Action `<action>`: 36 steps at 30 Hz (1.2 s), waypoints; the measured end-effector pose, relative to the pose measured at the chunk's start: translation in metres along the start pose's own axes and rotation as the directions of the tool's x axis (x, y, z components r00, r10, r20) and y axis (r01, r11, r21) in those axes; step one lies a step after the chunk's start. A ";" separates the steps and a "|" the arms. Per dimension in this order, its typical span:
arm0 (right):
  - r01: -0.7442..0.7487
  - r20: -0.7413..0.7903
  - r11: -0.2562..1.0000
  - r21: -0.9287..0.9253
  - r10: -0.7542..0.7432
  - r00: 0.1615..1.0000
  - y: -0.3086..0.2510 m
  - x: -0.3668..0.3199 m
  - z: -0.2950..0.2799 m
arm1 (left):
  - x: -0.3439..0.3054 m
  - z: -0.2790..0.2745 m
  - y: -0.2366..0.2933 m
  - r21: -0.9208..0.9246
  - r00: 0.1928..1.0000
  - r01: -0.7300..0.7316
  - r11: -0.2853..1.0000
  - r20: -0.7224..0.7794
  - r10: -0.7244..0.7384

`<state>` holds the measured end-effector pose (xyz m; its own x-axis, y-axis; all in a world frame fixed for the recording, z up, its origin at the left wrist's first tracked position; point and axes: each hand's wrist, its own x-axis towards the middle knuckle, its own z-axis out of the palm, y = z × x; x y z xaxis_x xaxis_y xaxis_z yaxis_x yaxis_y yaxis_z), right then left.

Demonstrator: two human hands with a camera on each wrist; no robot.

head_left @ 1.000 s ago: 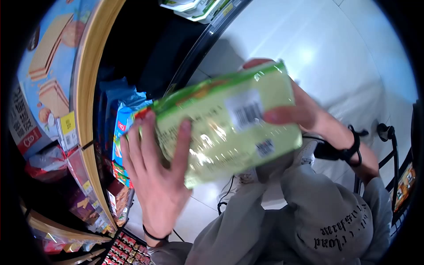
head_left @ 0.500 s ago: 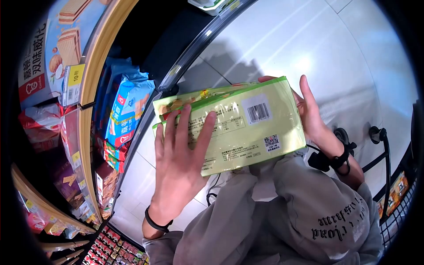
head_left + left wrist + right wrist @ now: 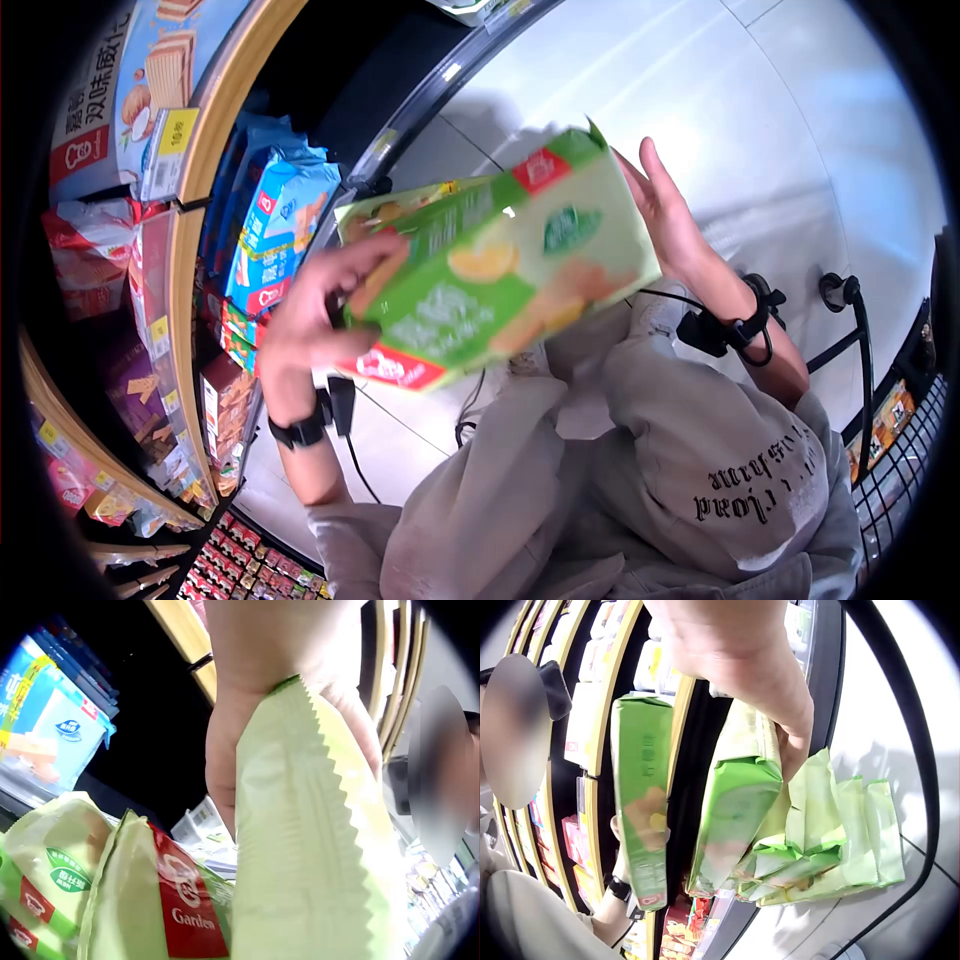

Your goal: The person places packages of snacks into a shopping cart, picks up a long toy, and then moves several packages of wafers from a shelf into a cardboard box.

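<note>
My left hand [image 3: 325, 315] grips the left end of a green biscuit package [image 3: 510, 265], held tilted in front of me. Its pale crimped end [image 3: 311, 817] is under that hand in the left wrist view. The right wrist view shows this package [image 3: 641, 795] apart from a second green package [image 3: 739, 795], whose upper end my right hand [image 3: 746, 664] holds. The right thumb points up in the head view, and the other fingers of that hand [image 3: 665, 225] are partly hidden. More pale green packages [image 3: 870, 832] stand beside the second one.
Blue wafer packs [image 3: 285, 225] fill the shelf at the left, behind a wooden edge [image 3: 235, 100] with price tags. A cart's wire basket [image 3: 895, 500] is at the lower right. Small red packs [image 3: 245, 560] are at the bottom left.
The front package has turned from its barcode side to its printed green side. My left hand has moved left and rolled round the package's end; the right hand has shifted slightly left.
</note>
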<state>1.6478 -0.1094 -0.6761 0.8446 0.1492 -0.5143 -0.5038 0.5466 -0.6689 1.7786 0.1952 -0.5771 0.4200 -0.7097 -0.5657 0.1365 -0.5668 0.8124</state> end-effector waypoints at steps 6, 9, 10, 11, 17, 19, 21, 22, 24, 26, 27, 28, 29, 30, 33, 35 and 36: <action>0.003 -0.005 0.987 -0.164 -0.004 1.000 0.012 -0.002 -0.015 | 0.031 0.014 0.001 0.220 0.970 -0.166 0.961 -0.141 0.200; -0.008 0.022 0.978 -0.210 0.013 1.000 0.013 -0.002 -0.011 | 0.030 0.016 -0.007 0.293 0.944 -0.261 0.920 -0.122 0.307; -0.015 -0.007 0.976 -0.218 0.014 1.000 0.012 -0.004 -0.010 | 0.028 0.020 -0.005 0.331 0.931 -0.258 0.908 -0.167 0.325; -0.026 -0.033 0.974 -0.226 0.019 0.999 0.013 -0.004 -0.009 | 0.025 0.022 -0.003 0.327 0.931 -0.249 0.912 -0.179 0.318; -0.068 -0.019 0.988 -0.140 0.066 0.998 0.003 -0.001 0.001 | -0.020 0.020 -0.040 0.362 0.623 0.129 0.923 -0.754 0.209; -0.055 -0.018 0.990 -0.127 0.053 0.998 0.004 -0.001 0.000 | -0.036 0.031 -0.057 0.232 0.658 0.230 0.945 -0.753 0.024; -0.068 -0.039 0.992 -0.109 0.064 0.997 0.003 -0.003 0.003 | -0.042 0.047 -0.058 0.049 0.688 0.369 0.928 -0.686 -0.237; -0.066 -0.041 0.992 -0.111 0.062 0.997 0.003 -0.003 0.002 | -0.042 0.055 -0.062 -0.069 0.718 0.325 0.943 -0.631 -0.293; -0.097 -0.023 0.991 -0.094 0.095 0.995 0.002 -0.004 0.000 | -0.036 0.075 -0.076 -0.193 0.749 0.281 0.940 -0.569 -0.341; -0.107 0.003 0.981 -0.161 0.109 0.994 0.006 -0.003 -0.009 | -0.023 0.098 -0.081 -0.194 0.725 0.073 0.978 -0.663 -0.186; -0.115 0.031 0.968 -0.224 0.125 0.992 0.006 -0.004 -0.012 | -0.018 0.108 -0.072 -0.156 0.721 0.031 0.987 -0.681 -0.130; -0.111 0.028 0.967 -0.227 0.120 0.992 0.004 -0.006 -0.012 | -0.018 0.112 -0.070 -0.201 0.721 0.002 0.980 -0.678 -0.141; -0.085 0.062 0.955 -0.285 0.107 0.992 -0.001 -0.008 -0.012 | -0.017 0.114 -0.069 -0.236 0.721 -0.033 0.971 -0.678 -0.140; -0.055 0.100 0.938 -0.341 0.094 0.991 -0.005 -0.008 -0.012 | -0.019 0.115 -0.066 -0.224 0.719 -0.047 0.974 -0.684 -0.123; 0.041 0.195 0.970 -0.241 0.007 0.981 -0.015 -0.016 -0.005 | -0.034 0.119 -0.050 -0.270 0.678 -0.134 0.954 -0.727 -0.110; 0.065 0.226 0.978 -0.196 -0.019 0.974 -0.025 -0.024 0.007 | -0.045 0.118 -0.043 -0.217 0.608 -0.233 0.948 -0.793 -0.032; 0.189 0.260 0.958 -0.215 -0.131 0.957 -0.026 -0.025 0.009 | -0.051 0.112 -0.037 -0.185 0.607 -0.226 0.956 -0.794 -0.010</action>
<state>1.6414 -0.1194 -0.6411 0.9210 0.2855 -0.2650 -0.3619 0.3752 -0.8534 1.6514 0.2053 -0.5936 0.9664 -0.0933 -0.2394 0.2012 -0.3044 0.9311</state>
